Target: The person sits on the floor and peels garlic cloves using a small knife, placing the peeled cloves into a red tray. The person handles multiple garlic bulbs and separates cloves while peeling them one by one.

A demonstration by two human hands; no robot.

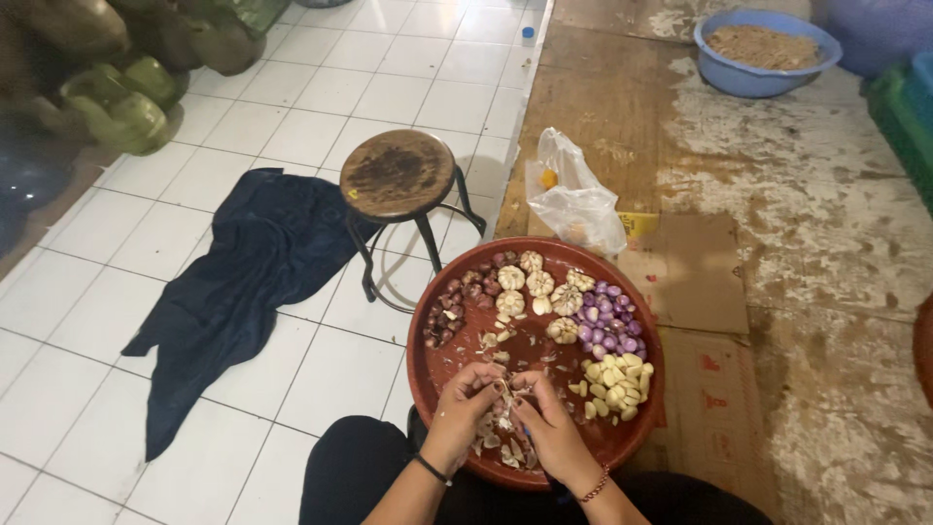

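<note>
We are peeling garlic over a big red tray [428, 365] on our lap. Our left hand [465, 401] and right hand [546, 420] meet above the near side of the tray, fingers curled tight around one small clove [505, 392] that they pinch between them. Both hands are nearly closed on it. The skin looks half off, so we think the next move needs a small careful pull with the fingertips. Bits of dry skin [505, 449] lie under our hands. In the tray we see peeled cloves [614, 377] in a pale yellow heap on the right, purple shallots [608, 319] behind them, whole garlic heads [537, 287] in the middle, and dark brown shallots [457, 306] on the left. A clear bag [575, 199] sits just behind the tray. Far off, a blue bowl [739, 80] holds something brown and crumbly.
</note>
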